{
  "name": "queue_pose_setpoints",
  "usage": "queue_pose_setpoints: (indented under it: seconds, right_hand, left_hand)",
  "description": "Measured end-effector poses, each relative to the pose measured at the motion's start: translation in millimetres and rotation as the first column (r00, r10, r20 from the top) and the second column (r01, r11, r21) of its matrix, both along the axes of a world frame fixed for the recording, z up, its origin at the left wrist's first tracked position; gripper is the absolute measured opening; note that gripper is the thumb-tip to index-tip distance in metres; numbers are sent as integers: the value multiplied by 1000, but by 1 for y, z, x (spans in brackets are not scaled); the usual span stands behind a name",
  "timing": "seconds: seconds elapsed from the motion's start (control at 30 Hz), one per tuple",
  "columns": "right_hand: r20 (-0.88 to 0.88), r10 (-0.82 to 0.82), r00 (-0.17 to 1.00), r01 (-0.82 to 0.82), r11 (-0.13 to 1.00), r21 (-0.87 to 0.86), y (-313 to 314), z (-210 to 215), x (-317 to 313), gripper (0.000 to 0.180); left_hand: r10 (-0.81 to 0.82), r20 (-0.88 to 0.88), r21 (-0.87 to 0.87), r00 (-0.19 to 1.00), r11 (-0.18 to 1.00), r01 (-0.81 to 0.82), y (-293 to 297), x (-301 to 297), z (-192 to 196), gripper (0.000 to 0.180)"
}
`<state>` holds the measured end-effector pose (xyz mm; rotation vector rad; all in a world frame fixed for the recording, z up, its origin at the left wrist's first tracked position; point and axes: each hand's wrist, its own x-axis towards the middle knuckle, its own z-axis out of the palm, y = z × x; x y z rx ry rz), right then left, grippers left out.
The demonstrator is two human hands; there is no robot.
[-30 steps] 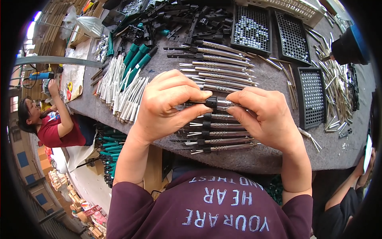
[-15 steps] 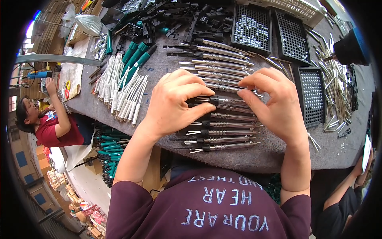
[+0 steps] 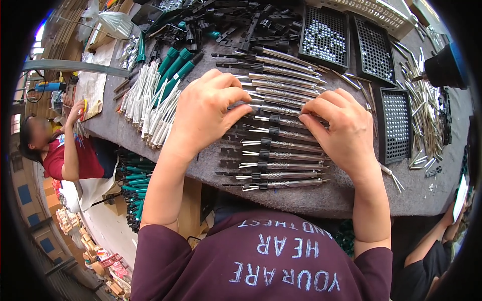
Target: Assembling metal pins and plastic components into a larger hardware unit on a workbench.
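Observation:
Across the grey mat lies a row of perforated metal tubes, soldering-iron barrels by their look. My left hand [image 3: 208, 113] is closed in a pinch at the left end of one metal tube [image 3: 278, 109]; its fingertips partly hide that end. My right hand [image 3: 344, 125] pinches the same tube toward its right end, thumb below and forefinger above. Just nearer to me, a tube with a black collar [image 3: 274, 120] lies in the row. More collared tubes [image 3: 293, 166] with white leads and flat black plastic pieces at their left ends lie closer still.
White heating elements with leads [image 3: 150, 108] and green handles [image 3: 175, 70] are heaped at left. Black plastic parts [image 3: 236, 25] are piled at the back. Black perforated trays [image 3: 395, 125] and loose metal tubes [image 3: 427, 115] lie at right, below a blue-black power driver [image 3: 444, 65]. A co-worker [image 3: 75, 150] is at left.
My left hand has moved from the collared tube, up and left, to the neighbouring tube farther away. A collar now sits on the tube it left. My right hand stays nearly in place.

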<state>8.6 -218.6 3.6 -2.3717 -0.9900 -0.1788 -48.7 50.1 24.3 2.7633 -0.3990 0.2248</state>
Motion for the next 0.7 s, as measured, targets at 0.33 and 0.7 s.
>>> queue_pose_setpoints:
  seconds: [0.33,0.7]
  right_hand:
    - [-25,16,1000,-16,1000,19,-1,2,1,13]
    - [-69,105,992,-93,983,158,0,6,0,14]
  left_hand:
    - [-72,53,20,996,997,71,-9,2,2,12]
    - [13,54,-272,998,962,2,-21,3,21,7]
